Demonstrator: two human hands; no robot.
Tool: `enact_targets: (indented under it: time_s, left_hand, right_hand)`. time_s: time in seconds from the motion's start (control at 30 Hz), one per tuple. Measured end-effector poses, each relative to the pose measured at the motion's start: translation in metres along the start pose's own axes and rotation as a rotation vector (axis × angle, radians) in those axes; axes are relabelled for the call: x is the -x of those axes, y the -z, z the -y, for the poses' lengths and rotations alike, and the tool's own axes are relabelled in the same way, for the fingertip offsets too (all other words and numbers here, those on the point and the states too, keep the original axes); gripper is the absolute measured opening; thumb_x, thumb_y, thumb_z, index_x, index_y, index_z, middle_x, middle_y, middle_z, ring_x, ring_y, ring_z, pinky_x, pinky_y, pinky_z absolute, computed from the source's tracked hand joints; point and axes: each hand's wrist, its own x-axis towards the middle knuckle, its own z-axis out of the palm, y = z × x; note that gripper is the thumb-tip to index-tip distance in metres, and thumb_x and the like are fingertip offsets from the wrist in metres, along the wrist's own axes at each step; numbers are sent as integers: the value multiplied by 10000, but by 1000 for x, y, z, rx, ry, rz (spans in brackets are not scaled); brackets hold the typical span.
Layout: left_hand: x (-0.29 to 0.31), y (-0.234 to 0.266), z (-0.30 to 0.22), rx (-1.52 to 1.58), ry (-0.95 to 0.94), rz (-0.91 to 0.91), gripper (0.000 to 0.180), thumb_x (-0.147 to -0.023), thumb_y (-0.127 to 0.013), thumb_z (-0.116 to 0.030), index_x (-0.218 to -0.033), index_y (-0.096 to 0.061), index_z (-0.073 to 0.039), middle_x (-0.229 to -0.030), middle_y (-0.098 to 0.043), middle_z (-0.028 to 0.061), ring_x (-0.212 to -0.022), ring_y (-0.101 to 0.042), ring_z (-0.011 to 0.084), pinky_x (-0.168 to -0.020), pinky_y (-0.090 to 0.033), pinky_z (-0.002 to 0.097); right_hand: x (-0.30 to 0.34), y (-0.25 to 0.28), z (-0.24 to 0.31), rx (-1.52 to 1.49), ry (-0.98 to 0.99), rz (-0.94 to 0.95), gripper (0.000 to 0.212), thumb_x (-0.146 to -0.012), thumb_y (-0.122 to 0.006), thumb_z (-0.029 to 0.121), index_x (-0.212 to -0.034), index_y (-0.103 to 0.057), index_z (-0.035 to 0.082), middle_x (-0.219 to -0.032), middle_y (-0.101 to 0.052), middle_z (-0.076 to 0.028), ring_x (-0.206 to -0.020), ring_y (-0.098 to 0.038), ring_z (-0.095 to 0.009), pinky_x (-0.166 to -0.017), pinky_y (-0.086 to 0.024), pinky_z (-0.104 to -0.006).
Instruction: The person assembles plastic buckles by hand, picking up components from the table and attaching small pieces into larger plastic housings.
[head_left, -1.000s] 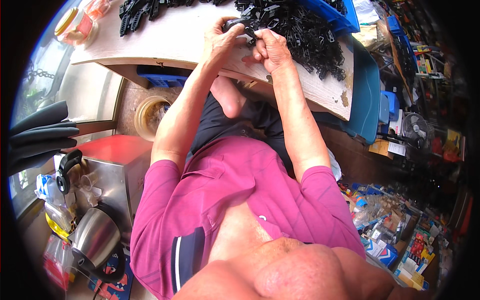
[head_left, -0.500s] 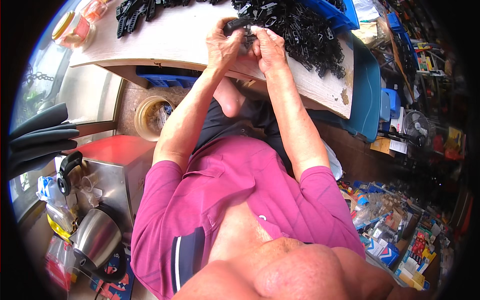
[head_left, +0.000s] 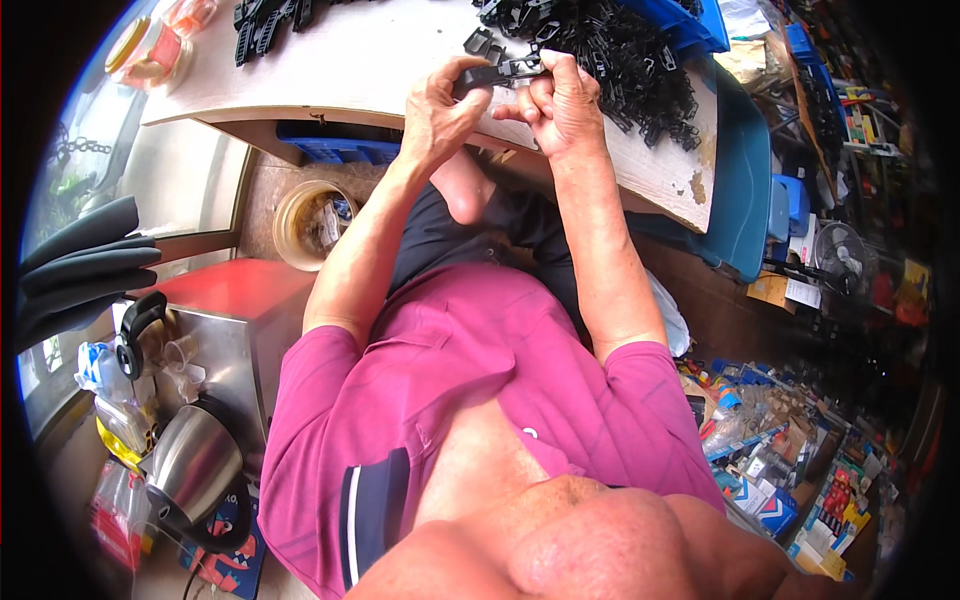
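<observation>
Over the front edge of a pale table [head_left: 310, 75], my left hand [head_left: 436, 112] pinches one end of a long, jointed black plastic part [head_left: 500, 73]. At its other end, the thumb and forefinger of my right hand [head_left: 570, 108] grip it, while that hand's other fingers curl loosely below. What the part is cannot be told. Just beyond it lies a loose black piece [head_left: 482, 42]. To the right spreads a large heap of small black plastic pieces [head_left: 615, 75]. Longer ridged black parts [head_left: 268, 28] lie at the table's far left.
A blue crate [head_left: 700, 28] stands behind the heap, and a jar [head_left: 142, 55] at the table's left end. Below are a round bucket [head_left: 290, 225] and a blue tray [head_left: 345, 150]. A teal bin [head_left: 745, 180] adjoins the table's right side.
My right hand has shifted right and its fingers have loosened. The black part, mostly hidden between my hands before, now stretches visibly from one to the other.
</observation>
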Motion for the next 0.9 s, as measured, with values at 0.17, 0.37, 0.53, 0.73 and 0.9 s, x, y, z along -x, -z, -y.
enact_targets:
  time_s: [0.17, 0.37, 0.53, 0.73, 0.9]
  left_hand:
    - [-1, -2, -2, -132, -72, 56, 345, -766, -627, -174, -1093, -663, -71, -797, -678, 117, -697, -651, 190, -696, -526, 316]
    - [0, 2, -3, -159, -93, 114, 339, -784, -626, -111, -1113, -644, -33, -800, -660, 76, -726, -621, 137, -701, -513, 282]
    - [2, 2, -1, -128, -82, 154, 321, -807, -622, -61, -1124, -631, -8, -813, -652, 38, -741, -589, 85, -718, -505, 246]
    - [1, 7, -4, -58, -182, 167, 325, -800, -640, -178, -1091, -663, -37, -796, -679, 147, -758, -675, 218, -719, -529, 339]
    - [11, 2, -17, 9, -7, 31, 187, -850, -685, -178, -937, -689, -12, -744, -668, 88, -695, -639, 147, -648, -515, 296]
  right_hand:
    - [2, -1, -8, -19, -14, 6, 253, -906, -569, 246, -738, -509, 67, -463, -328, 20, -397, -415, -127, -449, -563, -437]
    - [1, 3, -18, -22, 19, -25, 220, -893, -599, 203, -747, -515, 62, -482, -353, 23, -369, -376, -112, -364, -442, -311]
    - [2, 6, -20, 91, 44, -22, 250, -925, -561, 225, -740, -501, 68, -470, -313, 22, -405, -400, -135, -427, -515, -378]
    - [12, 1, -23, 73, 81, -19, 216, -918, -603, 213, -763, -528, 83, -482, -344, 23, -391, -392, -125, -399, -438, -310]
    - [19, 7, -30, 127, 30, -92, 246, -874, -647, 239, -799, -505, 53, -500, -399, 6, -374, -441, -123, -358, -518, -347]
